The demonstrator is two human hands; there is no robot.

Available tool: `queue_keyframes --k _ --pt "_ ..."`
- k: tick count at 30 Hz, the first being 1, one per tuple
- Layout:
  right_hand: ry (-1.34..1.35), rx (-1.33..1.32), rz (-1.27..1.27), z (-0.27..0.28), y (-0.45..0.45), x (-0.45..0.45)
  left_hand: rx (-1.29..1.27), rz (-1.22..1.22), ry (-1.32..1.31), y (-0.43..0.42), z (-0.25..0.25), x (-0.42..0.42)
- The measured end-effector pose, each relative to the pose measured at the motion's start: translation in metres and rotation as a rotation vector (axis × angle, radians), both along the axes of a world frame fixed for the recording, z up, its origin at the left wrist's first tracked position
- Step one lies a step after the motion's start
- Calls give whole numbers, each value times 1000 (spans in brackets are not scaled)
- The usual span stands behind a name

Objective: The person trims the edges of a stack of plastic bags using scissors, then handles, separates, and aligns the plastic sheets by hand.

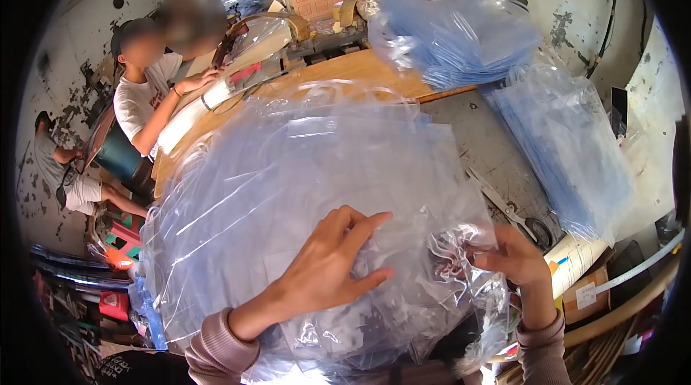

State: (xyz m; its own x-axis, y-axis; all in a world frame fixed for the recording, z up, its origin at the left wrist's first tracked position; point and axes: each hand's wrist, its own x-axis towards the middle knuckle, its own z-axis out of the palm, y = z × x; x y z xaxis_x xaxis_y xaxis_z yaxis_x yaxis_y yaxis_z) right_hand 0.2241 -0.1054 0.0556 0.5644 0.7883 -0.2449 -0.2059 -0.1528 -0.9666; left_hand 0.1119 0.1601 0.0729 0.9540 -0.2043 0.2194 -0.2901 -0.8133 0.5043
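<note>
A broad pile of clear, bluish plastic sheets or bags (338,169) covers the middle of the view. Over its front part is my left hand (331,262), thumb and fingers spread apart, holding nothing. At the pile's right edge my right hand (515,259) has its fingers curled at crumpled clear plastic (461,259) with small reddish and white marks. The fingertips are partly hidden, and the plastic is pinched there. Loose plastic hangs below, between my right hand and the pile.
Scissors (515,216) lie right of the pile. More plastic stacks (461,39) (568,147) are at the back and right. A rolled tube (576,262) and a cardboard box (586,298) are lower right. People (147,97) are at the left, beyond the wooden table edge (331,72).
</note>
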Motion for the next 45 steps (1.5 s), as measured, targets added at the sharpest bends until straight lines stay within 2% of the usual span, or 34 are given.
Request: queue_keyframes --k 1,4,8,9,10,17,19,22,24,31,33,36,40,42,43,45 --pt "98 113 -92 -3 8 -2 -34 -5 -45 0 -3 1" --pt "76 216 -84 -13 24 8 -118 22 -36 -3 -7 -1" --pt "68 112 -100 -8 33 13 -50 -34 -23 -2 -8 1" --pt "-88 165 -146 -19 34 13 -8 -66 -48 -1 -9 2" --pt "-81 160 -144 -18 35 11 32 -100 -75 -1 -11 3" --pt "-108 174 -166 -10 30 5 -162 -35 -104 -1 -6 1" --pt "-107 159 -127 -12 29 5 -134 -31 -144 1 -6 2" --pt "-112 279 -114 -22 29 3 -76 -9 -161 0 -3 1" --pt "-344 337 -52 -24 31 4 -22 -17 -168 -2 -2 -1" --pt "-261 632 -217 -12 50 -7 145 12 -261 -11 -1 -7" --pt "-585 587 -144 -20 47 1 170 29 -274 -13 -2 -7" --pt "-662 501 -106 -18 41 2 187 54 -246 -20 -3 -5" --pt "-575 506 -149 -18 42 -1 72 33 -224 -29 7 2" --pt "-720 501 40 -22 41 5 -3 4 -205 -30 2 6" --pt "-717 498 38 -24 42 3 -73 -17 -191 -29 0 6" --pt "-600 547 -42 -27 46 -3 -52 -11 -175 -28 -1 5"
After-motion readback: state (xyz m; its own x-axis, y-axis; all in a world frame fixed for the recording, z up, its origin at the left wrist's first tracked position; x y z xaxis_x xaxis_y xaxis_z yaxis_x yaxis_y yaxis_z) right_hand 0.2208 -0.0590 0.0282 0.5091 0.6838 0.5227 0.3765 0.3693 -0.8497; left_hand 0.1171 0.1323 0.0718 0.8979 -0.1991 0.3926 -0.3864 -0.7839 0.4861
